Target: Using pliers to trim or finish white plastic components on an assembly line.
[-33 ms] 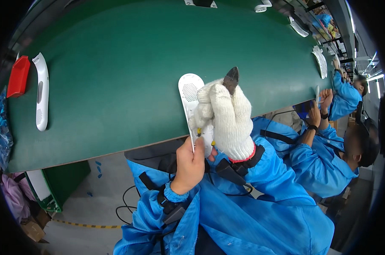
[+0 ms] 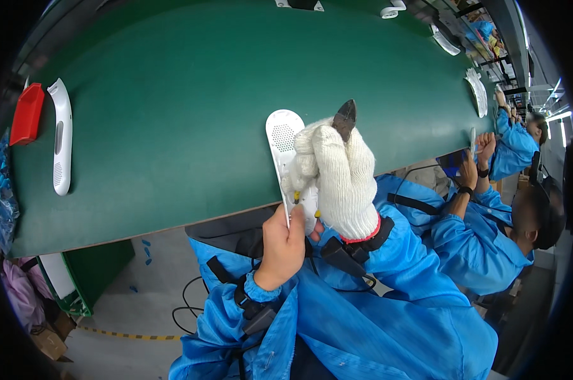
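Note:
A long white plastic casing (image 2: 278, 123) with a round-holed grille at its rounded far end is held at its near end by my bare left hand (image 2: 282, 244), fingers closed on it. My right hand (image 2: 343, 174), in a white knitted glove with a red cuff edge, is closed over a hand tool that looks like pliers. The dark pointed metal tip (image 2: 344, 120) sticks up past the gloved fingers. Small yellow parts (image 2: 296, 197) show below them beside the casing; the glove covers the middle. The gloved fingers overlap the casing's right side.
On the green table (image 2: 172, 126), a similar white casing (image 2: 62, 136) and a red bin (image 2: 28, 114) lie at the left. More white parts (image 2: 475, 93) are at the far right. Co-workers in blue (image 2: 476, 247) sit close on my right. A green crate (image 2: 103, 272) stands below the table's left edge.

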{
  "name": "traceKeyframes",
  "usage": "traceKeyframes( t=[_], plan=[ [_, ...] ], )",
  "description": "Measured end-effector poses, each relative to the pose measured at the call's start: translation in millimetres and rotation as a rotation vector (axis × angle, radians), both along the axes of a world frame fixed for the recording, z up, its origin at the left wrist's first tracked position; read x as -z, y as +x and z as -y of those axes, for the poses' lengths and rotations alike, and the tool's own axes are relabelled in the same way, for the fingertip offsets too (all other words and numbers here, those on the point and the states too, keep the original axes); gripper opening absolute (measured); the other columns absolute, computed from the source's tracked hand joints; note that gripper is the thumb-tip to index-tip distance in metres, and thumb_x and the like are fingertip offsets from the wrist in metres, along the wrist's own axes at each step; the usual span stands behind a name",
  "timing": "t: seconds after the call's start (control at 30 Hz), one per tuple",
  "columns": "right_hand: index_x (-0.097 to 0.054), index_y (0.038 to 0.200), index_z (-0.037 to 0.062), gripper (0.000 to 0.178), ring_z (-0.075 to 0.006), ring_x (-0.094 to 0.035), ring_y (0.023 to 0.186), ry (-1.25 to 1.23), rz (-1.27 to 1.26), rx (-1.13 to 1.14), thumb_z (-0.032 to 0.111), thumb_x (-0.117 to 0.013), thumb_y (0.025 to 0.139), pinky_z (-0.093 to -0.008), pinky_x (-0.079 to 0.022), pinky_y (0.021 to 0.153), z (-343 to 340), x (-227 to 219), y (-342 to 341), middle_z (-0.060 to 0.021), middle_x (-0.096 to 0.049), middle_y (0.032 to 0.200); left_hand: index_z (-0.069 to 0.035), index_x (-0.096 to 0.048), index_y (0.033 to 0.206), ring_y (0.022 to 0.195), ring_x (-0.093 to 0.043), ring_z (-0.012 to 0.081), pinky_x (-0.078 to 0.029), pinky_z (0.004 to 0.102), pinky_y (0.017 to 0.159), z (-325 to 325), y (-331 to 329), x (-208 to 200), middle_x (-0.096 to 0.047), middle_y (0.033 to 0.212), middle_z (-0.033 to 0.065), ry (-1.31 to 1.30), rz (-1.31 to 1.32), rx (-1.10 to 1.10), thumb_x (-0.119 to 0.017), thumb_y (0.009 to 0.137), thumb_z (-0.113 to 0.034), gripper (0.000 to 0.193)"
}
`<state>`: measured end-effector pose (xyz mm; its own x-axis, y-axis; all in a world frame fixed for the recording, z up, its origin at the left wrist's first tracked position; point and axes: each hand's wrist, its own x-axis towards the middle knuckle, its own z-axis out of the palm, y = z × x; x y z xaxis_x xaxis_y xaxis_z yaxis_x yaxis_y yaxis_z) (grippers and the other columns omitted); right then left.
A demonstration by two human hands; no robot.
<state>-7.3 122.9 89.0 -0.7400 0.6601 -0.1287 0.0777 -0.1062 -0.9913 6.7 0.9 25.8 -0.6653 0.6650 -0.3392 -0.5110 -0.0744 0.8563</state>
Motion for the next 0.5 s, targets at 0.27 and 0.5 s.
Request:
traceKeyframes(
  t=[0.27, 0.5],
  plan=[
    [-0.057, 0.104, 0.0001, 0.02, -0.0144, -0.062, 0.065, 0.055, 0.029, -0.076, 0.019, -0.052, 0.1, -0.0294, -0.051, 0.06, 6, -12, 4, -0.0068, -0.064, 0.076, 0.009, -0.059, 0.11, 0.079, -0.061, 0.0119, -0.048, 0.0278, 0.07, 2, 2, 2, -0.067, 0.086, 0.01, -0.153, -0.257, -0.001, -0.043, 0.103, -0.012, 0.027],
    [-0.06, 0.106, 0.0021, 0.021, -0.0088, -0.06, 0.064, 0.094, -0.051, -0.214, 0.021, -0.061, 0.096, -0.0273, -0.051, 0.062, -58, -44, 0, -0.0042, -0.066, 0.078, 0.008, -0.056, 0.106, 0.059, -0.064, 0.0216, -0.054, 0.0325, 0.058, 2, 0, -14, -0.065, 0.074, 0.0152, -0.066, 0.026, 0.036, -0.039, 0.105, -0.019, 0.032]
  ],
)
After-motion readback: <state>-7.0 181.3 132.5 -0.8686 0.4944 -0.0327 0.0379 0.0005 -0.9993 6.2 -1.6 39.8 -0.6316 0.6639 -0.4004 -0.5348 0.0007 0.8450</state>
